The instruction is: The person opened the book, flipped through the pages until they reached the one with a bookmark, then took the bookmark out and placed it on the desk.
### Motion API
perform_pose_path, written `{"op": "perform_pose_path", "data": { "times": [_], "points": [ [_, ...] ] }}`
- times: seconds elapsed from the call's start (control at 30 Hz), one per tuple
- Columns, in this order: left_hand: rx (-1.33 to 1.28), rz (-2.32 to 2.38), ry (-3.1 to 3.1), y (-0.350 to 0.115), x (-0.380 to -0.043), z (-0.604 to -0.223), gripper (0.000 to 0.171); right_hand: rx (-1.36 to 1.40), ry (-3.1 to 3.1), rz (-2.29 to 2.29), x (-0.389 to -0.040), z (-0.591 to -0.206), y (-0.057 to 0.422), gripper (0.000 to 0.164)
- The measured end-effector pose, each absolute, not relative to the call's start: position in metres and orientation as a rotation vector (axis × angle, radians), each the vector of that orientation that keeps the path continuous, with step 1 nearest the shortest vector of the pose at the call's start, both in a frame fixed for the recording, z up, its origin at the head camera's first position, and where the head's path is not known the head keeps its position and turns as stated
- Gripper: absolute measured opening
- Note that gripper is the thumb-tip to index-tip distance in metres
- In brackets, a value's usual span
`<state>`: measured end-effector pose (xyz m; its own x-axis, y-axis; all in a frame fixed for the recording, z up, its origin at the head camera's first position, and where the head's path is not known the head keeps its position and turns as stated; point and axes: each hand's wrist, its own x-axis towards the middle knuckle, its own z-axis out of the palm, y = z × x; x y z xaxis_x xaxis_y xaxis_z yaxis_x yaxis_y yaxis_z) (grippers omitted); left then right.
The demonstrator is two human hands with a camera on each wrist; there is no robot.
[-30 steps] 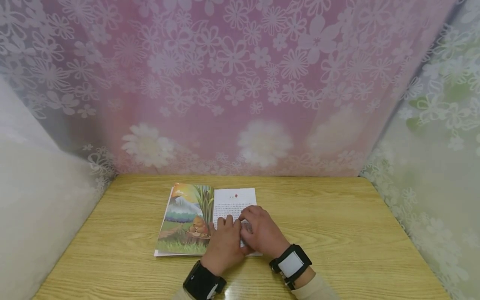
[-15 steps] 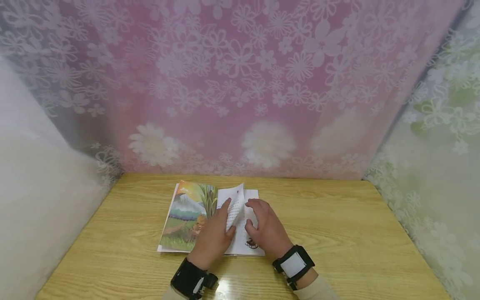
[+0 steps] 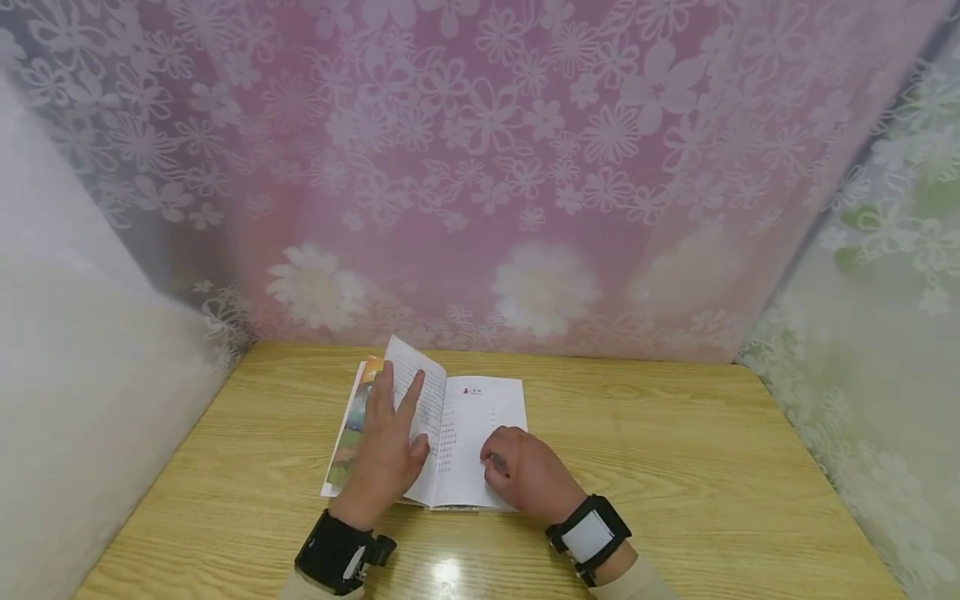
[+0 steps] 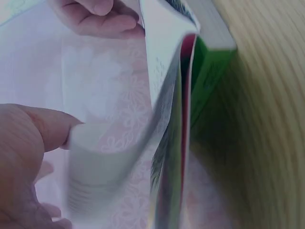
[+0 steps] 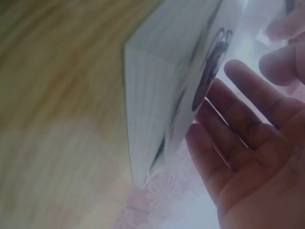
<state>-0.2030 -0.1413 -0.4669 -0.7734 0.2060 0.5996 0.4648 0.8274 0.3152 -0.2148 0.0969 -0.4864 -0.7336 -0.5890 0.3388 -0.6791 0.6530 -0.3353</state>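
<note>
An open picture book (image 3: 480, 417) lies on the table, its right page printed with text. One page (image 3: 405, 357) is raised and leans over to the left, covering most of a colourful picture page (image 3: 348, 446). My left hand (image 3: 378, 458) touches the raised page with long, spread fingers; in the left wrist view the thumb (image 4: 55, 126) meets the edge of that curved, blurred page (image 4: 100, 176). My right hand (image 3: 540, 475) rests at the right page's lower right, fingers bent loosely. In the right wrist view its fingertips touch the page beside the thick page block (image 5: 147, 109).
A wood-grain table (image 3: 660, 467) bears the book. Behind it hangs a pink flowered curtain (image 3: 450, 275), with pale curtains (image 3: 885, 400) at the sides. Black straps with small devices (image 3: 588, 533) sit on both wrists.
My left hand has moved left, carrying a page over from the right side onto the picture page. A different right page now shows. My right hand has stayed near the lower right.
</note>
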Motion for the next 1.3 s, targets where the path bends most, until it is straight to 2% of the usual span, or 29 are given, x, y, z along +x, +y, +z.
{"op": "perform_pose_path", "data": {
  "times": [0.23, 0.33, 0.63, 0.83, 1.07, 1.23, 1.3],
  "points": [
    [-0.672, -0.436, -2.517, -0.153, -0.201, -0.466, 0.042, 1.056, -2.695, 0.671, -0.214, -0.487, 0.097, 0.01],
    [-0.729, -0.481, -2.552, -0.156, -0.197, -0.468, 0.033, 1.064, -2.707, 0.679, -0.214, -0.488, 0.098, 0.01],
    [-0.55, -0.507, -2.738, -0.16, -0.191, -0.471, 0.009, 1.078, -2.7, 0.674, -0.215, -0.491, 0.099, 0.009],
    [-0.447, -0.62, -2.909, -0.155, -0.19, -0.473, 0.025, 1.091, -2.706, 0.697, -0.215, -0.488, 0.098, 0.009],
    [-0.429, -0.519, -2.92, -0.144, -0.195, -0.474, 0.041, 1.071, -2.755, 0.693, -0.216, -0.49, 0.098, 0.008],
    [-0.412, -0.585, -2.934, -0.141, -0.197, -0.477, 0.041, 1.1, -2.73, 0.646, -0.215, -0.493, 0.097, 0.008],
    [-0.419, -0.627, -2.947, -0.14, -0.197, -0.478, 0.049, 1.117, -2.699, 0.631, -0.216, -0.493, 0.097, 0.008]
  ]
}}
